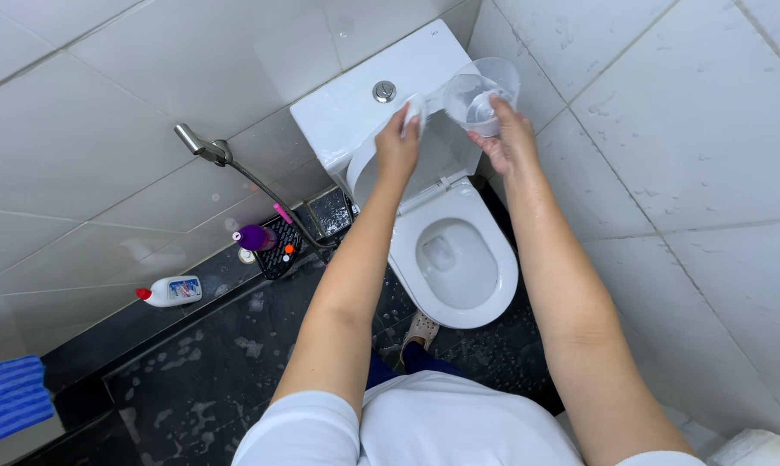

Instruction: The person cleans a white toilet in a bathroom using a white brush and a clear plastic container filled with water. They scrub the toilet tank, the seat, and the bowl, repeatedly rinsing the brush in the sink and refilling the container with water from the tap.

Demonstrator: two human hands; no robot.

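Note:
I look down at a white toilet with its lid raised against the white cistern. My left hand presses a small white sponge or cloth against the top of the raised lid. My right hand holds a clear plastic jug tilted beside the cistern, with a little water in it. Both arms reach forward over the bowl, which holds some foam.
A metal spray hose hangs on the left wall. On the wet dark floor lie a white bottle with a red cap, a purple bottle and a black basket. A blue cloth sits far left. Tiled wall close on the right.

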